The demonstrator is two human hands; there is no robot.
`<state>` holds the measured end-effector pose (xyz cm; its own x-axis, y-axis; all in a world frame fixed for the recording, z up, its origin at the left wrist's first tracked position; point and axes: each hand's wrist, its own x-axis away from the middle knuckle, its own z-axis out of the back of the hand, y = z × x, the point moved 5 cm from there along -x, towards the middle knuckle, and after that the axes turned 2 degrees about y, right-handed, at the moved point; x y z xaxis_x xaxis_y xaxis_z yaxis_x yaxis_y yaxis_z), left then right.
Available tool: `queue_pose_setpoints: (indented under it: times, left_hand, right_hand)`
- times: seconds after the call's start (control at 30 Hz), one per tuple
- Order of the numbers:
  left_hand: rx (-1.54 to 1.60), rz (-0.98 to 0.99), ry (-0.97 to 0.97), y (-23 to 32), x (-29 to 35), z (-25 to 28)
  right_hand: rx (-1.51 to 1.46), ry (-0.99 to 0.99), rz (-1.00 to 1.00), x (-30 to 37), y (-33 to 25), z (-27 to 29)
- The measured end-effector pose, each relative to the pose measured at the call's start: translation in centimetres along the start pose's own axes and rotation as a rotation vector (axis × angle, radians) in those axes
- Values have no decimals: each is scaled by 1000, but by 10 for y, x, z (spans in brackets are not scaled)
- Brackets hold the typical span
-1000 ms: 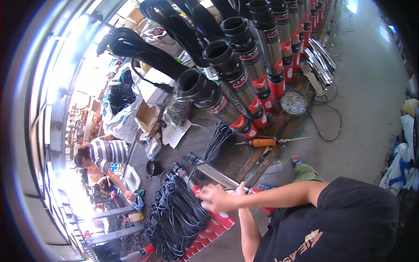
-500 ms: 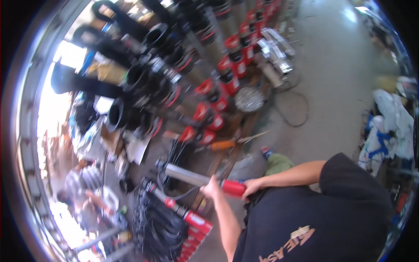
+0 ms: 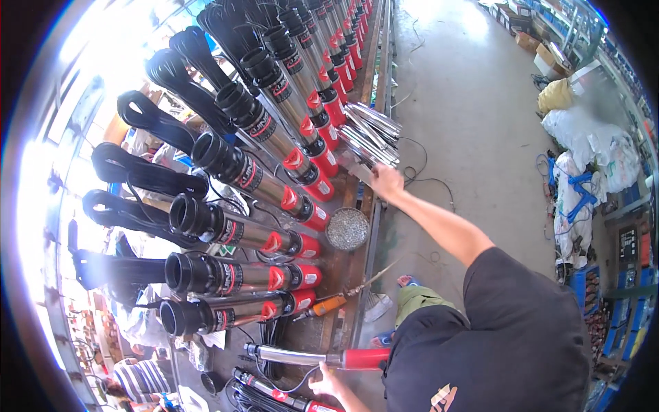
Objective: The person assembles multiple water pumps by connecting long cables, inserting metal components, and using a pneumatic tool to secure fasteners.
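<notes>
At a long surface (image 3: 357, 268) lined with red-ended steel submersible pumps (image 3: 264, 189), a person reaches two ways.
Red-and-black label bands ring each pump body. The right hand (image 3: 386, 182), arm stretched out, rests its fingers on a bundle of bare steel tubes (image 3: 371, 134). The left hand (image 3: 326, 381) grips a loose pump (image 3: 322, 358) lying low on the surface.

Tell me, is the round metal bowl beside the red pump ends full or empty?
Full, or nearly so: the round metal bowl shows a level grey mass of small pieces up to its rim. What the pieces are is too small to tell.
</notes>
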<state>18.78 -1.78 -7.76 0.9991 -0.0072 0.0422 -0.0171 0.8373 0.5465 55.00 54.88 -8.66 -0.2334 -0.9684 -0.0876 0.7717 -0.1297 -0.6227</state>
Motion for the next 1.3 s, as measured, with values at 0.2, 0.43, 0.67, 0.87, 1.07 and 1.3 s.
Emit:
queue_pose_setpoints:
  times: [0.2, 0.43, 0.67, 0.87, 1.07, 1.3]
  left_hand:
    - [228, 209, 15, -69, -7, 18]
    - [-354, -375, 152, -84, 19, 46]
    - [-266, -387, 59, -35, 45, 61]
    - [-179, -169, 25, -24, 41, 64]
    - [-365, -269, 85, -92, 11, 20]
    - [-235, -99, -24, -104, 6, 3]
  right_hand:
    - [348, -66, -76, -99, 11, -20]
    - [480, -121, -23, -152, 29, -28]
    - [416, -107, 88, -164, 20, -7]
    - [165, -96, -33, -126, 3, 23]
    - [67, -126, -227, -111, 58, 27]
    - [61, 65, -100, -74, 57, 46]
